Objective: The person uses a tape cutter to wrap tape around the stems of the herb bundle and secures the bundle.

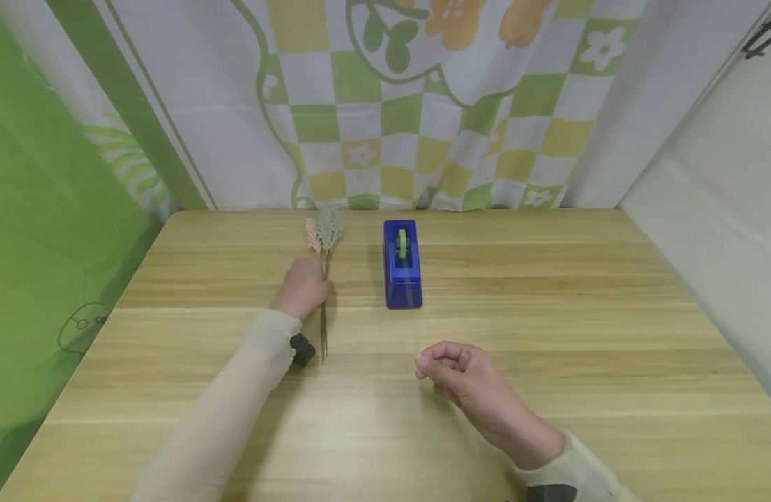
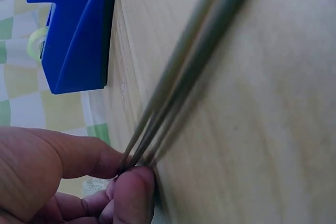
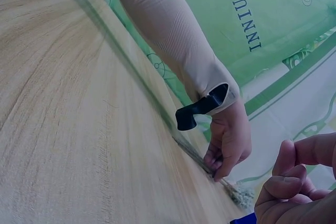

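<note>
On the left of the table, my left hand [image 1: 304, 284] pinches thin stems [image 2: 176, 77] between thumb and forefinger, close over the tabletop. They belong to artificial flowers with a grey-green head [image 1: 330, 228] and a smaller pink head [image 1: 312, 235], which point toward the table's far edge. The bare stem ends run back toward me. A blue tape dispenser [image 1: 403, 294] with a greenish tape roll [image 1: 403, 244] stands upright to the right of the flowers. Nearer to me, my right hand [image 1: 470, 380] hovers with loosely curled fingers, thumb near the forefinger, and nothing shows between them.
The wooden table [image 1: 548, 293] carries all of this. A checked, flowered curtain [image 1: 423, 139] hangs along its far edge, with a green sheet [image 1: 53, 209] on the left and a white one [image 1: 705, 202] on the right. A blurred green strip [image 3: 121, 48] crosses the right wrist view.
</note>
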`<state>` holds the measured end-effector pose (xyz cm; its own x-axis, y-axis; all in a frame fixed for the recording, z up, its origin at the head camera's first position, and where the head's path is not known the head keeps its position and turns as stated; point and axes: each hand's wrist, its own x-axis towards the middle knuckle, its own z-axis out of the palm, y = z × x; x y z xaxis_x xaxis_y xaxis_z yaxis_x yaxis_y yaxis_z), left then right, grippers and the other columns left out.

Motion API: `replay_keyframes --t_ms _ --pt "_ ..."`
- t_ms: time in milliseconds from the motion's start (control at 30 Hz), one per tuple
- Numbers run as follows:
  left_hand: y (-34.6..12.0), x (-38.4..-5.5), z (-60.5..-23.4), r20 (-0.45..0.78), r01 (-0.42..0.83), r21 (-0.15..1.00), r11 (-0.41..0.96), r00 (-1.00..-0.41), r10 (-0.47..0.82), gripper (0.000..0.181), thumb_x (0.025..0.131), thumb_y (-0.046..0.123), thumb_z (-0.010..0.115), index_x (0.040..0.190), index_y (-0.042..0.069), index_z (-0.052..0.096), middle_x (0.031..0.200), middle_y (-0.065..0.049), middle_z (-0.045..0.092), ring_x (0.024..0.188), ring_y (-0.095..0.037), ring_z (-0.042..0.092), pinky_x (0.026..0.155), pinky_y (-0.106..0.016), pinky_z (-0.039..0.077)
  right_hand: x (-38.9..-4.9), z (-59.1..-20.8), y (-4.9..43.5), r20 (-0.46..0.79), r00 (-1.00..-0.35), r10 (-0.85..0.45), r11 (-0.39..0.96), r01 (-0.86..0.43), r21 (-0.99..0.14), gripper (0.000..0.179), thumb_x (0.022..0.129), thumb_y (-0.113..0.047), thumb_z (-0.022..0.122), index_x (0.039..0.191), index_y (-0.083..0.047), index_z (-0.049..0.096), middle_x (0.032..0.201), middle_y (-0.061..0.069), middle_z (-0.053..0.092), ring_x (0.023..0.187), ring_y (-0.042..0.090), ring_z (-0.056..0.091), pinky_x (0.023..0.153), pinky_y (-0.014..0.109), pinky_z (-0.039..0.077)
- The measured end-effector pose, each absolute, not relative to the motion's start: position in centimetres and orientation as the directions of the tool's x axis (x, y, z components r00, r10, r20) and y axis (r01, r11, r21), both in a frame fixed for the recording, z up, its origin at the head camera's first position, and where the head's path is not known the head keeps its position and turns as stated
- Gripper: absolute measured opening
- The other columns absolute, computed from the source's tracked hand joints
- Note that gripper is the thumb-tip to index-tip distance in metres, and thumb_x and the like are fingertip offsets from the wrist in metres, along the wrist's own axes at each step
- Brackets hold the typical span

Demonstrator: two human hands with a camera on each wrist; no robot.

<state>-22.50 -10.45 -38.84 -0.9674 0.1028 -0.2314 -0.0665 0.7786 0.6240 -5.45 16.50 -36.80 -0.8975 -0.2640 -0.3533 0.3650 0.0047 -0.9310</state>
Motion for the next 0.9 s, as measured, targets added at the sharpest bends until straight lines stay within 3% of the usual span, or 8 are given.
replay_keyframes --t_ms 200,367,467,600,700,767,900 --pt "-10.9 -21.9 -38.6 -0.205 -0.059 0.646 0.761 -0.974 0.099 0.039 0.096 0.001 0.052 0.063 0.014 0.037 0.053 0.006 0.034 0.046 -0.01 0.033 0.042 -0.022 0.031 -5.5 -36.7 16.4 -0.363 -0.892 -0.268 0.014 0.373 -0.928 0.01 0.101 -0.016 0.066 0.103 -0.006 0.066 0.087 -0.009 0.073 0.066 0.002 0.048 0.063 0.016 0.043" --pt "-11.3 -21.4 -38.1 -0.115 0.001 0.69 0.724 -0.987 0.11 0.043 0.097 0.003 0.046 0.057 0.016 0.035 0.05 0.007 0.033 0.045 -0.01 0.032 0.042 -0.024 0.029 -5.5 -36.8 16.4 -0.342 -0.897 -0.279 0.007 0.354 -0.935 0.009 0.101 -0.015 0.066 0.103 -0.006 0.065 0.087 -0.009 0.073 0.064 0.001 0.045 0.061 0.015 0.041" --pt "-11.6 -21.1 -38.0 -0.032 0.07 0.709 0.701 -0.991 0.131 0.036 0.102 0.007 0.046 0.066 0.012 0.042 0.059 0.002 0.043 0.052 -0.014 0.041 0.048 -0.025 0.037 -5.5 -36.9 16.4 -0.332 -0.899 -0.285 0.001 0.346 -0.938 0.008 0.101 -0.015 0.065 0.102 -0.006 0.065 0.087 -0.009 0.073 0.064 0.001 0.045 0.061 0.015 0.041" --pt "-12.1 -20.5 -37.7 0.03 0.127 0.78 0.613 -0.986 0.166 0.019 0.109 0.007 0.044 0.093 -0.001 0.051 0.084 -0.015 0.062 0.071 -0.024 0.066 0.065 -0.033 0.061 -5.5 -36.9 16.4 -0.324 -0.901 -0.288 -0.005 0.34 -0.94 0.008 0.101 -0.014 0.065 0.103 -0.006 0.065 0.087 -0.009 0.073 0.064 0.001 0.045 0.06 0.015 0.04" --pt "-12.6 -20.2 -37.3 0.032 0.129 0.832 0.54 -0.982 0.186 0.017 0.112 0.006 0.04 0.111 -0.009 0.048 0.101 -0.028 0.065 0.086 -0.034 0.074 0.079 -0.039 0.066 -5.5 -36.9 16.3 -0.314 -0.903 -0.294 -0.013 0.333 -0.943 0.008 0.101 -0.014 0.065 0.103 -0.006 0.065 0.087 -0.01 0.072 0.063 0.001 0.044 0.06 0.015 0.04" --pt "-13.1 -20.0 -37.1 0.045 0.14 0.838 0.528 -0.981 0.189 0.019 0.113 0.008 0.038 0.115 -0.009 0.046 0.105 -0.03 0.063 0.085 -0.035 0.073 0.08 -0.04 0.066 -5.5 -36.9 16.3 -0.31 -0.903 -0.298 -0.018 0.33 -0.944 0.008 0.101 -0.014 0.065 0.103 -0.006 0.065 0.087 -0.01 0.073 0.063 0.0 0.044 0.06 0.015 0.04" --pt "-14.5 -19.7 -36.8 0.138 0.236 0.768 0.595 -0.969 0.207 0.016 0.113 0.01 0.039 0.113 -0.004 0.046 0.1 -0.027 0.064 0.073 -0.024 0.064 0.065 -0.029 0.059 -5.6 -36.9 16.3 -0.301 -0.904 -0.305 -0.023 0.323 -0.946 0.008 0.101 -0.014 0.065 0.104 -0.006 0.065 0.087 -0.01 0.073 0.063 0.0 0.044 0.059 0.015 0.039"
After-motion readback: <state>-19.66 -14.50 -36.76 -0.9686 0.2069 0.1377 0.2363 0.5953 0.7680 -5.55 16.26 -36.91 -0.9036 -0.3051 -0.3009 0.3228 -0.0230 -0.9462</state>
